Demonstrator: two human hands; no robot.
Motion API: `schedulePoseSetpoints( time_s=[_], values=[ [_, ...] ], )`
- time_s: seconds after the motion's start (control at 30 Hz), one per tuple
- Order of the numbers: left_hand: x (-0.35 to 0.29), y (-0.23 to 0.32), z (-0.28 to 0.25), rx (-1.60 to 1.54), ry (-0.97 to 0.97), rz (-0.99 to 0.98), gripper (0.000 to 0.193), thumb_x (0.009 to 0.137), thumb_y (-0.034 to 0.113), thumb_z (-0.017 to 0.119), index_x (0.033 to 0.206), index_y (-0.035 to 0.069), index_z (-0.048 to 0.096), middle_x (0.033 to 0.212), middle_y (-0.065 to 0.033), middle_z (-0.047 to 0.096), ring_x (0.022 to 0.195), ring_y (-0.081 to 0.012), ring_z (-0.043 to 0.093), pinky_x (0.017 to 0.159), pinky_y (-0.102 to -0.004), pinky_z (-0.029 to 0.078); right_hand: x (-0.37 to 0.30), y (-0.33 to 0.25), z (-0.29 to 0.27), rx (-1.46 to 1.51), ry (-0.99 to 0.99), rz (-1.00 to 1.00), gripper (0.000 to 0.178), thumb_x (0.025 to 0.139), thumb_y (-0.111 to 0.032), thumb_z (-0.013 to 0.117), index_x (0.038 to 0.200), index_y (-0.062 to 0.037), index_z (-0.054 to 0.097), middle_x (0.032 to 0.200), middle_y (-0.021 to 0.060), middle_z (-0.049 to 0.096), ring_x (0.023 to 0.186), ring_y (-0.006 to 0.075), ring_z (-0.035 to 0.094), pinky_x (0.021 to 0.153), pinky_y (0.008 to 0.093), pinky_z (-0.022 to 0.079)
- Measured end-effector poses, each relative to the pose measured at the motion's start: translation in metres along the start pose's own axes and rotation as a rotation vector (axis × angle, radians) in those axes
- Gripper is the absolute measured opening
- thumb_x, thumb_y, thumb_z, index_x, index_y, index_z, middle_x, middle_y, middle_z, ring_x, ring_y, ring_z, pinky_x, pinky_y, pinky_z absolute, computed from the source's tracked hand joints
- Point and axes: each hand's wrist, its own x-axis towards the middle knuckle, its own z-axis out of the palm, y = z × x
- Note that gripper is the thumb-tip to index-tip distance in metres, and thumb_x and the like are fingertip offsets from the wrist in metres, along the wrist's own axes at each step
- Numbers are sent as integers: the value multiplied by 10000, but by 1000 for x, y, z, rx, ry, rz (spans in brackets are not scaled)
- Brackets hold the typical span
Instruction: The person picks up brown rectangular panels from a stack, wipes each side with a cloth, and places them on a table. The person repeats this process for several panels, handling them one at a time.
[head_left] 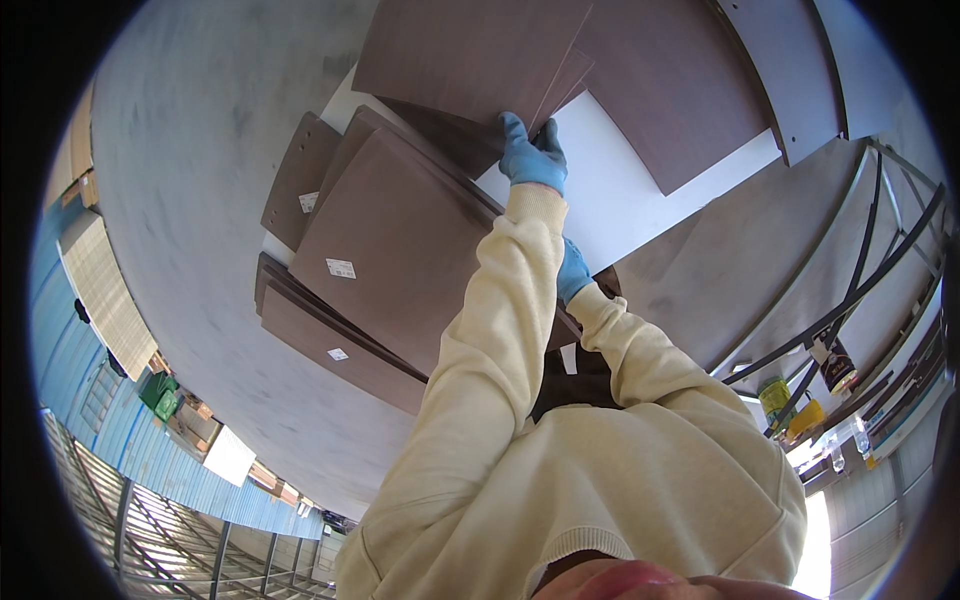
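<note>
While two gloved hands work among brown boards, the person's left hand (535,160), in blue, pinches the lower corner of one brown panel (470,55) at the upper centre of the frame. The right hand (573,272), gloved alike, is partly hidden behind the left sleeve (500,300) at the centre; whether it is spread or gripping cannot be told. Just beside it lies one white board (625,185), overlapped at the upper right by another brown panel (680,100). Two pale grey panels (785,75) stand in the upper right corner. Left of centre, a pile of brown boards (390,240), its full count unclear, bears three white labels (340,268). Two clear bottles (862,436) show at the lower right, and one green object (160,396) at the lower left, beyond the grey floor (200,190).
</note>
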Motion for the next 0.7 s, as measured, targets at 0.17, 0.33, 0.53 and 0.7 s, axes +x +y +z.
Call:
schedulePoseSetpoints(
  time_s=[0.17, 0.33, 0.53, 0.7],
  values=[
    [-10, -6, 7, 26, -15, 49, 619, 868, 411, 843, 1338, 94, 594, 1295, -134, 615, 1154, -280, 629, 1008, -387, 578, 3, 6, 0, -30, -20, -25, 411, 869, -403, 681, 1075, -50, 716, 1060, 258, 722, 1026, 484, 660, 876, 515, 530],
    [-62, 13, 4, 449, 148, 132, 601, 898, 402, 800, 1357, 92, 569, 1185, -80, 593, 1138, -234, 579, 1066, -352, 473, 8, 7, -1, -67, -92, 33, 406, 886, -383, 658, 1085, -34, 718, 1054, 260, 726, 1033, 478, 664, 897, 506, 530],
    [-98, 53, -13, 1178, -374, 769, 598, 917, 267, 748, 1342, -90, 527, 1343, -271, 602, 1251, -379, 592, 1016, -474, 506, 33, -3, -3, -81, -80, 295, 719, 1015, -614, 423, 1028, 31, 741, 1041, 316, 702, 1047, 480, 664, 952, 477, 505],
    [-79, 82, -16, 1641, -532, 1673, 506, 873, 187, 712, 1289, -74, 590, 1337, -275, 592, 1260, -451, 550, 1044, -519, 474, 46, -3, -6, -36, -118, 355, 742, 1008, -634, 430, 1058, 36, 744, 1049, 316, 708, 1072, 462, 675, 964, 465, 502]
  ],
)
